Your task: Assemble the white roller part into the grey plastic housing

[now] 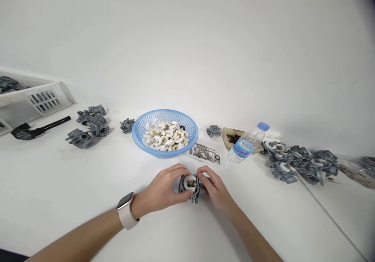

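Left hand (164,189) and right hand (215,189), fingers closed from both sides around a grey carburetor body (191,187) with a white float on top (resting on the white surface (88,184)). Just beyond the fingertips: blue basket (140,135) of white floats, small tray of pins (205,152), water bottle (246,145).

Fingers of the left hand (164,189) and right hand (213,189) cover both sides of the grey carburetor body (191,188). At far left the white crate (35,96) is cut off. The small pins (202,151) are too small to tell.
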The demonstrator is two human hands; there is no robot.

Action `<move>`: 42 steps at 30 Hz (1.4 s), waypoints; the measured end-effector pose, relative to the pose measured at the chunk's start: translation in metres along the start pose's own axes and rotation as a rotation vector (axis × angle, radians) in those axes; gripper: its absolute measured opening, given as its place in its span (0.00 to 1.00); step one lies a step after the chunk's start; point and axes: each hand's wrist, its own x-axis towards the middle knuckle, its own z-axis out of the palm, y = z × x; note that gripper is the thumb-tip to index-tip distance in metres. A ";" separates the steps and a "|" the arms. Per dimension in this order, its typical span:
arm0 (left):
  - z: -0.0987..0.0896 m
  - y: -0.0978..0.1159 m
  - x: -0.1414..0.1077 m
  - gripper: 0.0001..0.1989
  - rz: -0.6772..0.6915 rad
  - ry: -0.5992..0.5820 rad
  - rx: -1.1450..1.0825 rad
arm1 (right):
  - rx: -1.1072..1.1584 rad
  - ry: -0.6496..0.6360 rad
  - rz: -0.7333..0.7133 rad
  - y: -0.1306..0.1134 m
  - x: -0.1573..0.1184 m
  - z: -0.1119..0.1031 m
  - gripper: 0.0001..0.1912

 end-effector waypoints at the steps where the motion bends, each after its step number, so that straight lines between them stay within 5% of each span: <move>1: 0.000 0.000 0.000 0.14 0.000 0.000 0.001 | -0.007 0.002 -0.001 0.000 0.000 0.000 0.19; 35: 0.000 -0.001 0.000 0.14 0.023 0.008 0.020 | -0.187 0.078 -0.210 0.003 0.001 -0.006 0.14; 42: 0.000 0.000 0.000 0.14 0.017 0.004 0.025 | -0.125 0.073 -0.104 0.001 -0.001 -0.007 0.17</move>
